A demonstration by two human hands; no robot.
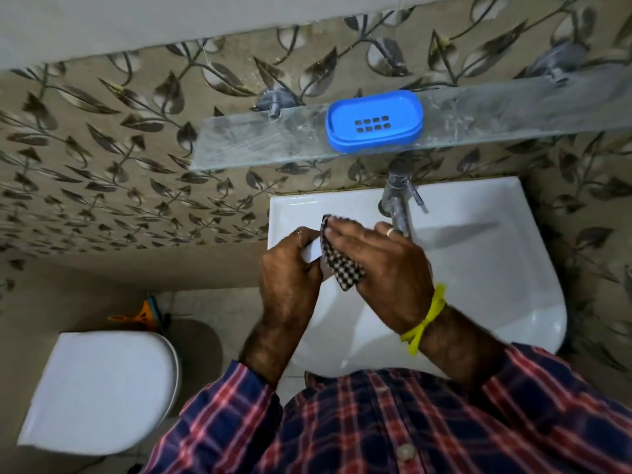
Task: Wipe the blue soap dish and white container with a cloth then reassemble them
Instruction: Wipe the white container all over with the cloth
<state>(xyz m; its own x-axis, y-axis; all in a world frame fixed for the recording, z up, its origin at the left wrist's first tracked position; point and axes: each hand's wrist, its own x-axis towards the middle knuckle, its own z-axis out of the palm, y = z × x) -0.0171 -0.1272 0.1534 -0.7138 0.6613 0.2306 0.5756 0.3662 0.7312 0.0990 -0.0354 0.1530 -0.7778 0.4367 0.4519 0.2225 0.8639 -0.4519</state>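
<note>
Gripping the white container (310, 250) in our left hand (290, 271) over the sink's (478, 268) left rim, we press the cloth (340, 261) flat-fingered with our right hand (379, 265); it looks light, stiff, slippery, while the blue soap dish (374, 120) waits mid-shelf (256, 142).

Left hand (290, 265) curled in a grip — right hand (379, 265) flat, fingers straight, pressed alongside it.

tap (398, 200) juts over basin (478, 268), bare shelf (239, 142) left of soap dish (374, 120)
</note>
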